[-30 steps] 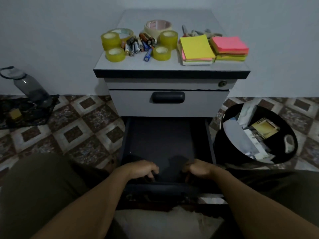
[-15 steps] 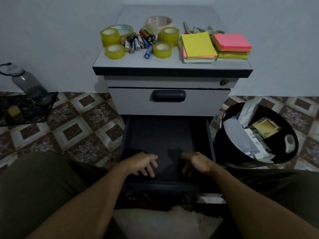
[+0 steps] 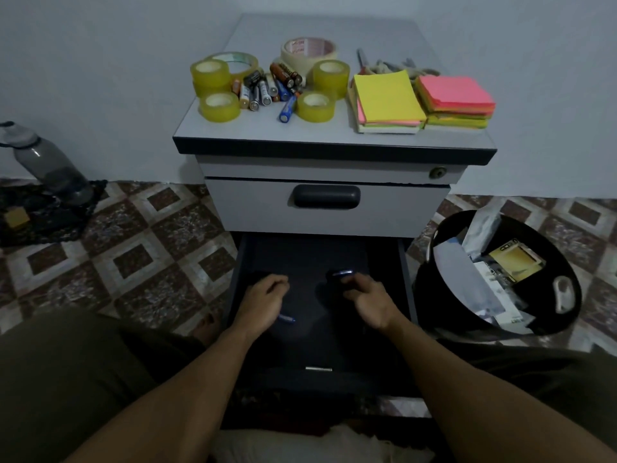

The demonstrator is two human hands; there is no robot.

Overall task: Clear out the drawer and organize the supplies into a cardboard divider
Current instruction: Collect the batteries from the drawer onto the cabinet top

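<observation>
The bottom drawer (image 3: 405,282) of a grey cabinet stands pulled out, its inside dark. Both my hands are inside it. My left hand (image 3: 263,304) has its fingers curled, and a small blue, pen-like item (image 3: 287,318) pokes out from under its palm. My right hand (image 3: 367,300) curls its fingers round a dark object with a blue glint (image 3: 340,274). On the cabinet top (image 3: 334,133) lie yellow tape rolls (image 3: 220,106), a beige tape roll (image 3: 309,50), several batteries (image 3: 267,88) and stacks of sticky notes (image 3: 387,98). No cardboard divider is in view.
The drawer above, with a dark handle (image 3: 326,196), is closed. A black bin (image 3: 547,325) with papers and packaging stands on the tiled floor right of the drawer. A water bottle (image 3: 50,165) lies on a dark bag at the far left. My knees flank the drawer.
Both hands moved from the drawer's front edge deeper inside. Their fingers, spread half a second ago, are now curled, with small blue-tinted items showing at each hand.
</observation>
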